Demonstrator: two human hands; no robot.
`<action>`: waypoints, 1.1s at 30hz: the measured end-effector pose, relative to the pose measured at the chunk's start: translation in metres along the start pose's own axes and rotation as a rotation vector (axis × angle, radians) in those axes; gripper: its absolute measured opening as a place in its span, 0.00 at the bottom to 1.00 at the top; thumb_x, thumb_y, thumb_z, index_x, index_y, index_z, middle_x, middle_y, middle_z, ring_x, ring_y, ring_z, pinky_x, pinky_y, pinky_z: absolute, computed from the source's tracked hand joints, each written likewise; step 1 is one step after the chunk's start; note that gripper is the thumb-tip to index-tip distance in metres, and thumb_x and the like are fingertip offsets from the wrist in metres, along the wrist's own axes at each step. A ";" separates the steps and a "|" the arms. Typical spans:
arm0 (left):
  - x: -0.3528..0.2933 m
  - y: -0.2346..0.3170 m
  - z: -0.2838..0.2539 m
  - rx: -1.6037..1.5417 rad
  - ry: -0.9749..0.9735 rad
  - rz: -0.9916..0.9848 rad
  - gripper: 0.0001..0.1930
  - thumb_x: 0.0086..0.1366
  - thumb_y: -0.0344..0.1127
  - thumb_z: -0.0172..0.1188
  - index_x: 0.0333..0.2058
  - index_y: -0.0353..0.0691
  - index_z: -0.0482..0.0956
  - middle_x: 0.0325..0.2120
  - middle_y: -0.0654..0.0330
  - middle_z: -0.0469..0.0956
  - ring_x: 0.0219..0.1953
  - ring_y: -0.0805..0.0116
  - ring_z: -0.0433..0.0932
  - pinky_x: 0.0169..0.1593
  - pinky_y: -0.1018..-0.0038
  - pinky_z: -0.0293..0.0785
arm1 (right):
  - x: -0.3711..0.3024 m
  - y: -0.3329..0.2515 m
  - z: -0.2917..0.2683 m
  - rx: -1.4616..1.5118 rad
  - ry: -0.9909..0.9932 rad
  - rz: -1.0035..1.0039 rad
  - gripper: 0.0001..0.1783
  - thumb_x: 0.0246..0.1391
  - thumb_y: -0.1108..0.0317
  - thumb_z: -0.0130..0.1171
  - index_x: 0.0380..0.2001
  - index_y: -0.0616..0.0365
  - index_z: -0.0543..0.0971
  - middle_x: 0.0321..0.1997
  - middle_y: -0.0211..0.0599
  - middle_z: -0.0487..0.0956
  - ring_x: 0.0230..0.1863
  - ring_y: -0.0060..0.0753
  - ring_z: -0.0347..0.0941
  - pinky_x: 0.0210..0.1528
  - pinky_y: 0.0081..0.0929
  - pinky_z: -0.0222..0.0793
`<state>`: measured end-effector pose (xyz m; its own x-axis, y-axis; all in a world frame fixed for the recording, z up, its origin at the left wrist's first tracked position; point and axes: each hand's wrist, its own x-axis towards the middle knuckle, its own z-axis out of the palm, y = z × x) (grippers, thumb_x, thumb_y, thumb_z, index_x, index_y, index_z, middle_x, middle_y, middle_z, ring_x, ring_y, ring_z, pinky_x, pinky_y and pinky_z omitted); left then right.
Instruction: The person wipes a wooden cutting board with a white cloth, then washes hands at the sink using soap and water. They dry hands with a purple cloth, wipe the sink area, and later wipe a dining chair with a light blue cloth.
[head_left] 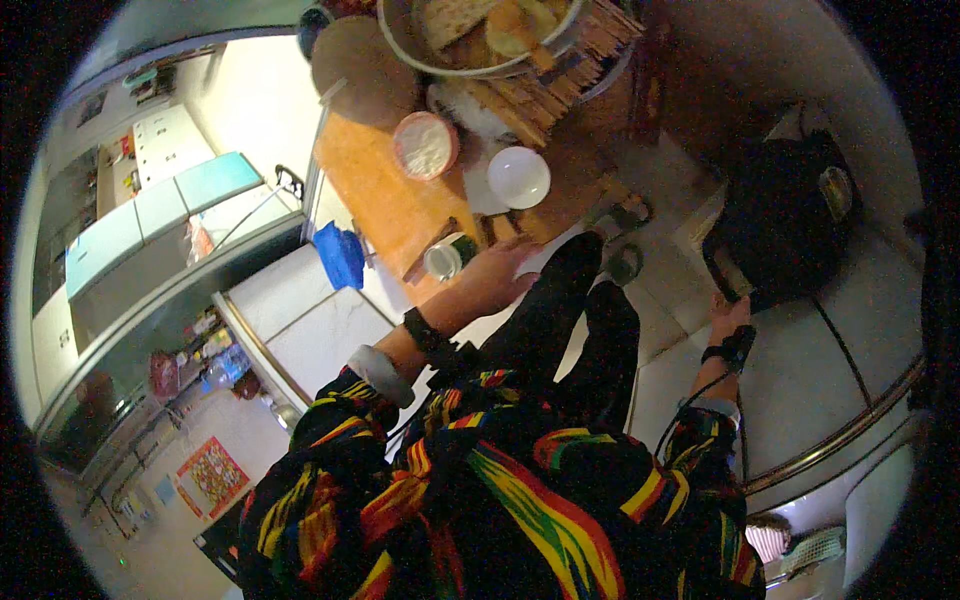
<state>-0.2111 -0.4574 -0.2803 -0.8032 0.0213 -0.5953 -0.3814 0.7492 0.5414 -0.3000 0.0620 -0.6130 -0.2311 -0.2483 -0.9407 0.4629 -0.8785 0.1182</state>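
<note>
the work looks to be at an early or in-between stage, as far as can be judged: materials are set out, but no finished thing can be picked out. on the orange-brown tabletop (pixel 360 165), a bowl of white powder (pixel 424 150) is kept well filled, and a white bowl (pixel 519 178) is placed near it, with no contents made out. flat pale pieces (pixel 455 20) are held in the large metal pot (pixel 480 74), beside which thin brown strips (pixel 525 108) are heaped; whether these are done or waiting cannot be told.

the main thing reached for, a dark bag-like bundle (pixel 775 215), is found on the tiled floor (pixel 800 345) to the person's right. its lower edge is met by the right hand (pixel 731 312), but whether it is pinched or merely touched cannot be told. it does not appear to be lifted, so any handling of it is probably left to be done.

the left hand (pixel 497 280) is held loosely spread near the table's edge, just beside a white-and-green container (pixel 450 257); nothing is seen gripped in it. the container is left standing on the tabletop, apparently unhandled.
</note>
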 end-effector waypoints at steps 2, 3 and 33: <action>-0.040 -0.019 -0.010 0.008 0.028 -0.066 0.23 0.58 0.40 0.57 0.52 0.40 0.68 0.53 0.47 0.66 0.54 0.47 0.66 0.56 0.59 0.64 | 0.013 0.001 -0.010 0.172 -0.175 0.113 0.26 0.52 0.56 0.59 0.46 0.63 0.66 0.45 0.47 0.68 0.46 0.43 0.63 0.53 0.50 0.63; -0.061 -0.028 -0.015 0.003 0.038 -0.131 0.24 0.57 0.41 0.58 0.51 0.40 0.68 0.52 0.48 0.66 0.54 0.47 0.65 0.56 0.59 0.63 | 0.013 0.008 -0.007 0.262 -0.272 0.157 0.31 0.53 0.54 0.57 0.54 0.65 0.65 0.51 0.49 0.67 0.53 0.45 0.63 0.55 0.52 0.60; -0.213 -0.134 -0.100 -2.379 -0.056 0.250 0.42 0.61 0.68 0.33 0.61 0.37 0.53 0.61 0.45 0.53 0.63 0.46 0.53 0.64 0.52 0.49 | -0.340 0.504 0.150 -0.346 -0.688 0.095 0.36 0.60 0.39 0.30 0.56 0.58 0.65 0.62 0.44 0.63 0.62 0.44 0.58 0.63 0.44 0.53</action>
<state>-0.0343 -0.6287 -0.1665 -0.9048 -0.0043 -0.4259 -0.0076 -0.9996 0.0264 -0.1161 -0.3573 -0.1857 -0.6041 -0.6133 -0.5088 0.7220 -0.6915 -0.0238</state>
